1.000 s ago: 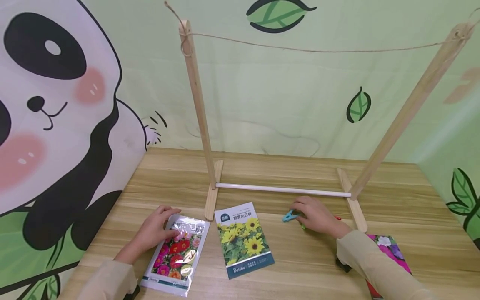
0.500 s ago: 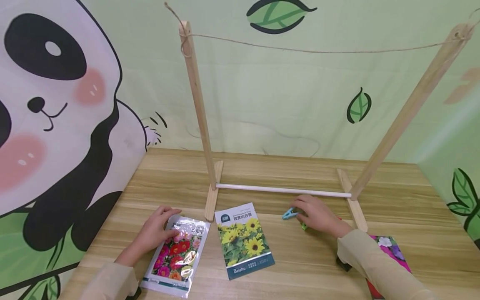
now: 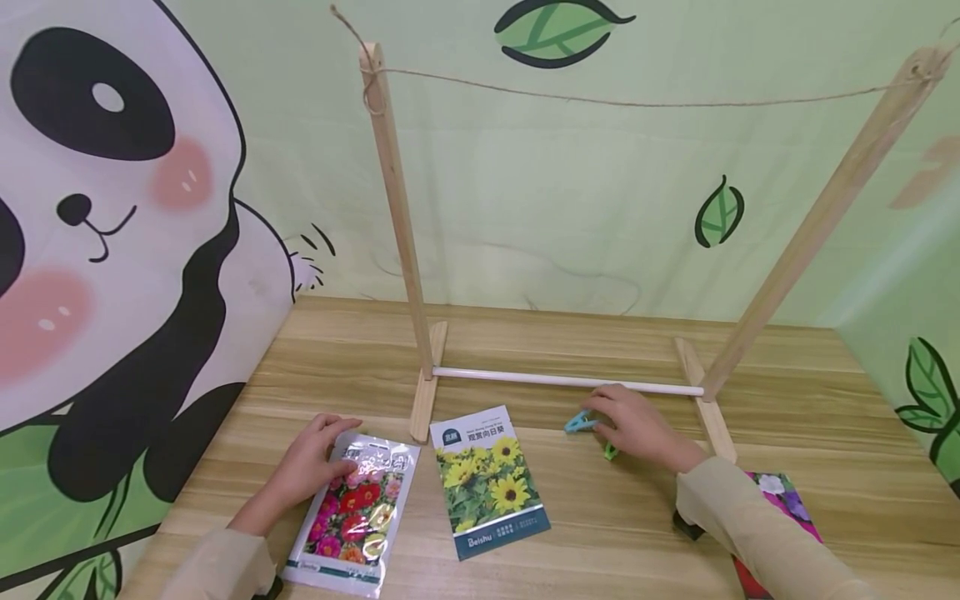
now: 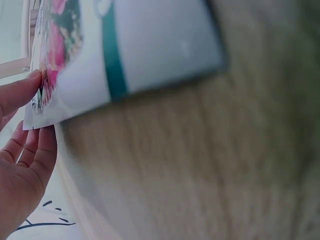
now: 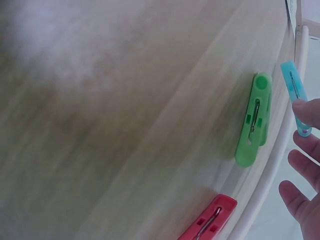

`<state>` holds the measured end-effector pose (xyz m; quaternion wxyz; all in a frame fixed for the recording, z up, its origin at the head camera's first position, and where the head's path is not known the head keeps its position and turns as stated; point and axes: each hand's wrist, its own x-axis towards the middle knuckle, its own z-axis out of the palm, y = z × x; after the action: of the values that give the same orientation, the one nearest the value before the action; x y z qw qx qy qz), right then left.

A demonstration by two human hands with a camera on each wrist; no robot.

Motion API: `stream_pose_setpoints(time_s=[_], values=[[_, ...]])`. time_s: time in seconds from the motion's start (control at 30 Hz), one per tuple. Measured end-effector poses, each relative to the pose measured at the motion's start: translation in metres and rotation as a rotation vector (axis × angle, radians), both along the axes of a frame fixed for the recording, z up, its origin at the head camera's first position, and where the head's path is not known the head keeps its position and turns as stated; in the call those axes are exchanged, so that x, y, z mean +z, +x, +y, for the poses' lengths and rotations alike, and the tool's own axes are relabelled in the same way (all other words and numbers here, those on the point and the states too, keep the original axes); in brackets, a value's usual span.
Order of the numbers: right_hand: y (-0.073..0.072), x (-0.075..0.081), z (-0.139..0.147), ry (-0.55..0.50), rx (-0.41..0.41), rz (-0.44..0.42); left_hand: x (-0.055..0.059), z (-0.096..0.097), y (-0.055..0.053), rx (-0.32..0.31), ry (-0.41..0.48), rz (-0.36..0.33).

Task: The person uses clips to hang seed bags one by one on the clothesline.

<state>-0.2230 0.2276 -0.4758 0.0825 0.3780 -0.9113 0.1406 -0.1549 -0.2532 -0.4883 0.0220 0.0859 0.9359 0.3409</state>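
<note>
My left hand [image 3: 303, 467] holds the upper left edge of a shiny seed packet [image 3: 348, 521] printed with red and pink flowers. In the left wrist view, the thumb lies on the packet's front and the fingers are behind it. My right hand [image 3: 641, 429] pinches a light blue clothespin [image 5: 296, 90] between thumb and forefinger, while its other fingers are spread apart. Just beneath that hand lies a green clothespin [image 5: 255, 120], partly hidden in the head view. A red clothespin [image 5: 212, 220] shows only in the right wrist view, cut off by the frame.
Between the hands lies a sunflower seed packet [image 3: 491, 483]. Another packet [image 3: 787, 500] is partly covered by the right sleeve. Behind stands a wooden frame with two posts [image 3: 397, 208], a white crossbar [image 3: 562, 378] and a string [image 3: 630, 104] tied across the top.
My right hand has moved slightly up and away with the blue clothespin, leaving the green one a little below it. The red clothespin has gone behind the hand in the head view. My left hand is nearly still.
</note>
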Motion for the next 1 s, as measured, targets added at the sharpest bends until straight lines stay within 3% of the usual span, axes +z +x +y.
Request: stream_pose_setpoints(time_s=[0.63,1.0], values=[[0.002,0.005,-0.003,-0.018,0.025,0.033,0.005,0.004,0.005,0.021,0.045,-0.016],[0.003,0.005,-0.004,-0.025,0.016,0.025,0.013,0.005,0.004,0.027,0.084,-0.067]])
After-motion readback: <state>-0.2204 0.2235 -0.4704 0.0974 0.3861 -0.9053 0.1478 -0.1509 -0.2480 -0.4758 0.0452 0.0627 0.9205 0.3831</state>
